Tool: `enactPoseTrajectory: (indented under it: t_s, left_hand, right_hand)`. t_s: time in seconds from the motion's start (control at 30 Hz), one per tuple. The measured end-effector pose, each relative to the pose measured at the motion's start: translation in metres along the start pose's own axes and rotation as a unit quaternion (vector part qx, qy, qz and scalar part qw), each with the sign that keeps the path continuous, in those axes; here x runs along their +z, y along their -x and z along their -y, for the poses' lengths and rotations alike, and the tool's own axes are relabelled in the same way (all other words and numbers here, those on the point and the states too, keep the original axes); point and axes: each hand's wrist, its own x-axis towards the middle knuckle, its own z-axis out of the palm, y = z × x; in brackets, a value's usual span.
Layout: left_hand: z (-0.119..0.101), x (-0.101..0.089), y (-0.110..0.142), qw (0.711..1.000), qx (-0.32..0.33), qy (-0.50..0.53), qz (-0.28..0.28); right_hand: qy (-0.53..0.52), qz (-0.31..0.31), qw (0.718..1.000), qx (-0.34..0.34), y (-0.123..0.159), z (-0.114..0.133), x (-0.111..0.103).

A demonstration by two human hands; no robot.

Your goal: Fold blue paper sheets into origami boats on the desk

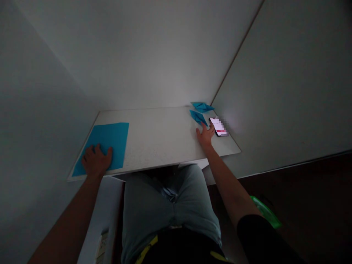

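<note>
Head view: left hand [96, 160] spread-fingered on blue paper [111, 141], right hand's [205, 135] fingers apart beside diagonal origami [198, 117].

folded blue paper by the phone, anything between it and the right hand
Nothing visible: the right hand reaches just short of the folded blue paper. The phone lies beside the hand, not between them.

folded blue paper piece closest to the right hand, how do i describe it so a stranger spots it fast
On the white desk against the wall, look to the far right end, where the right hand reaches beside a lit phone. The folded blue paper piece lies just past the fingertips, nearer than its twin, which sits farther back at the desk's edge.
</note>
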Motion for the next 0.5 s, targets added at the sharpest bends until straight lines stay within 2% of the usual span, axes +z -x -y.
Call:
enactPoseTrajectory:
  t_s: [0.13, 0.23, 0.33, 0.4, 0.43, 0.5]
  left_hand:
    - [-0.002, -0.004, -0.001, 0.999, -0.025, 0.006, -0.031]
    - [-0.019, -0.009, 0.006, 0.995, -0.033, 0.042, -0.079]
    - [-0.058, -0.007, 0.024, 0.986, 0.083, 0.131, -0.069]
    - [-0.090, 0.002, 0.039, 0.971, 0.142, 0.189, -0.028]
    - [-0.106, 0.009, 0.046, 0.965, 0.147, 0.218, -0.008]
    - [-0.132, 0.025, 0.058, 0.958, 0.112, 0.263, 0.012]
  right_hand:
    - [-0.019, 0.040, 0.998, 0.036, -0.006, -0.006, 0.004]
    - [-0.067, 0.036, 0.997, 0.023, -0.005, -0.003, 0.000]
    - [-0.161, 0.015, 0.987, -0.010, -0.006, -0.003, -0.005]
    - [-0.235, -0.017, 0.972, 0.010, -0.006, -0.003, -0.008]
    - [-0.265, -0.040, 0.963, 0.035, -0.005, -0.003, -0.010]
    - [-0.306, -0.075, 0.945, 0.085, 0.000, -0.003, -0.012]
